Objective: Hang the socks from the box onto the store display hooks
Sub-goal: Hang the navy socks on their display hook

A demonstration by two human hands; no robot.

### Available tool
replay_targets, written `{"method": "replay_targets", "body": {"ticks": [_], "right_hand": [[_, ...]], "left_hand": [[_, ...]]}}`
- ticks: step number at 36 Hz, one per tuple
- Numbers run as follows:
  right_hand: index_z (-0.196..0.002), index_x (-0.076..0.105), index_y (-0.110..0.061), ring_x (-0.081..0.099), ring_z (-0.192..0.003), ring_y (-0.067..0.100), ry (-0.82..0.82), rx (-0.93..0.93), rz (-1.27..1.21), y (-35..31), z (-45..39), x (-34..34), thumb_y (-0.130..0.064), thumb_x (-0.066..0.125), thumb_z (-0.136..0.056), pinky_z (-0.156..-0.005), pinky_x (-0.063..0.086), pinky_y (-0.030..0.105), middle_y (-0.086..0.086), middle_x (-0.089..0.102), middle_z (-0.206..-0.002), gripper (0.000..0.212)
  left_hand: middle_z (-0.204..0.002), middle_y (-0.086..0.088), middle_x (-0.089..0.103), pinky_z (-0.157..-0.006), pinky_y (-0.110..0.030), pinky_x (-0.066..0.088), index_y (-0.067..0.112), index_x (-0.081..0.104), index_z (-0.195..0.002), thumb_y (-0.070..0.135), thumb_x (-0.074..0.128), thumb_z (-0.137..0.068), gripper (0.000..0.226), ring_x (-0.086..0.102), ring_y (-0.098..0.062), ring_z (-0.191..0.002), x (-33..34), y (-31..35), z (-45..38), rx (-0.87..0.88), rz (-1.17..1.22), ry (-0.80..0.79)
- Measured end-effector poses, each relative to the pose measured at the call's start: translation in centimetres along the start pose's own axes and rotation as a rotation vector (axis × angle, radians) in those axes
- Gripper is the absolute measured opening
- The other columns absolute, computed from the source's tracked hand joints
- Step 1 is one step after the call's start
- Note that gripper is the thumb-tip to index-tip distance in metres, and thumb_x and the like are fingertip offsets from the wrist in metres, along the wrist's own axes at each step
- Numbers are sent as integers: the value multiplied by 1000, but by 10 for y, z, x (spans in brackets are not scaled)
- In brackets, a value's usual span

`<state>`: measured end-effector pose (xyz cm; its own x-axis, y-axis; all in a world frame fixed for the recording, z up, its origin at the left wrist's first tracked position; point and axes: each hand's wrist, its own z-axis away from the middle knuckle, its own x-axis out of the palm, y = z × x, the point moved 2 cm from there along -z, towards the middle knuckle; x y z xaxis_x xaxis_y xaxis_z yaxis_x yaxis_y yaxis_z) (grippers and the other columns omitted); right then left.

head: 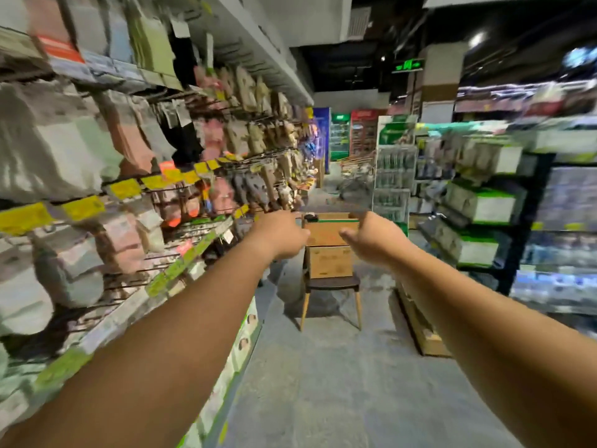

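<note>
An open cardboard box (pixel 326 232) sits on a second box (pixel 329 261), both stacked on a dark chair (pixel 331 282) in the aisle ahead. Something dark shows at the top box's left rim; its contents are otherwise hidden. Both my arms reach forward toward it. My left hand (pixel 281 232) is in front of the box's left edge and my right hand (pixel 371 236) in front of its right edge, fingers curled downward, holding nothing that I can see. Packs of socks hang on the display hooks (pixel 206 150) along the left wall, blurred by motion.
Yellow and green price tags (pixel 155 181) line the hook rails on the left. Shelving with white and green boxes (pixel 484 205) stands on the right, with a wooden pallet (pixel 423 328) at its foot. The grey aisle floor (pixel 323 367) runs toward distant coolers.
</note>
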<state>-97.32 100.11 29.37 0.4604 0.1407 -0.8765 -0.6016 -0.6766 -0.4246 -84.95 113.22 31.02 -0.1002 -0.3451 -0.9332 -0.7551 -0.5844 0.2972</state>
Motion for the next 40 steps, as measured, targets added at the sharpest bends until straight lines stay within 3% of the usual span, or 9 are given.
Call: {"method": "replay_targets", "body": {"ticks": [3, 5, 9, 12, 19, 25, 30, 35, 40], "right_hand": [[-121, 60, -13, 64, -92, 29, -19, -18, 23, 31, -34, 4, -53, 45, -92, -73, 50, 32, 11, 69, -109, 52], [-126, 58, -12, 65, -97, 28, -27, -17, 35, 45, -55, 5, -56, 42, -90, -79, 54, 34, 10, 69, -113, 59], [-134, 48, 4, 62, -109, 34, -81, 20, 71, 63, -91, 4, -46, 39, -102, -84, 50, 35, 21, 62, -123, 60], [-134, 45, 8, 61, -106, 33, -86, 26, 64, 73, -125, 13, -44, 38, -104, -77, 46, 33, 21, 62, -120, 60], [-137, 44, 1, 64, -104, 30, -115, 98, 33, 101, -231, 74, -53, 47, -97, -74, 48, 34, 16, 65, -119, 67], [-139, 41, 0, 62, -110, 31, -154, 168, 21, 105, -328, 123, -54, 46, -98, -81, 50, 36, 15, 62, -126, 67], [-136, 50, -14, 64, -105, 30, -158, 163, -43, 106, -409, 169, -57, 46, -88, -88, 55, 38, 9, 66, -122, 65], [-134, 46, -9, 60, -114, 31, -217, 188, -47, 119, -489, 208, -52, 48, -95, -96, 51, 41, 12, 60, -130, 58], [-130, 48, -10, 61, -109, 30, -240, 162, -53, 142, -585, 254, -53, 48, -96, -87, 51, 37, 11, 61, -125, 55]], "left_hand": [[-126, -13, 65, -89, -36, 47, 11, 63, -123, 45, 50, -100, 43, 60, -33, -115, 20, 27, -30, 13, 3, -34], [-126, -14, 63, -87, -35, 47, 7, 62, -125, 44, 50, -102, 46, 60, -33, -115, 30, 40, -52, 17, 18, -47], [-125, -15, 64, -90, -37, 49, 7, 62, -123, 46, 52, -100, 46, 60, -33, -114, 50, 58, -98, 16, 59, -55], [-121, -13, 66, -91, -37, 51, 10, 64, -120, 49, 53, -100, 45, 61, -32, -112, 65, 59, -135, 3, 48, -65], [-123, -11, 66, -95, -38, 50, 14, 63, -124, 48, 53, -100, 43, 60, -33, -116, 118, 36, -235, -22, 46, -98], [-119, -12, 67, -83, -35, 47, 13, 62, -119, 49, 52, -99, 42, 62, -33, -109, 162, 6, -338, -42, 58, -183], [-121, -13, 65, -86, -36, 47, 11, 63, -121, 48, 50, -100, 45, 60, -33, -112, 191, -17, -428, -54, 52, -198], [-110, -23, 68, -71, -35, 41, 0, 67, -110, 48, 52, -99, 51, 64, -39, -100, 230, -38, -515, -83, 60, -236], [-102, -13, 66, -73, -34, 41, 9, 66, -103, 46, 50, -101, 40, 57, -29, -88, 272, -53, -609, -113, 20, -248]]}}
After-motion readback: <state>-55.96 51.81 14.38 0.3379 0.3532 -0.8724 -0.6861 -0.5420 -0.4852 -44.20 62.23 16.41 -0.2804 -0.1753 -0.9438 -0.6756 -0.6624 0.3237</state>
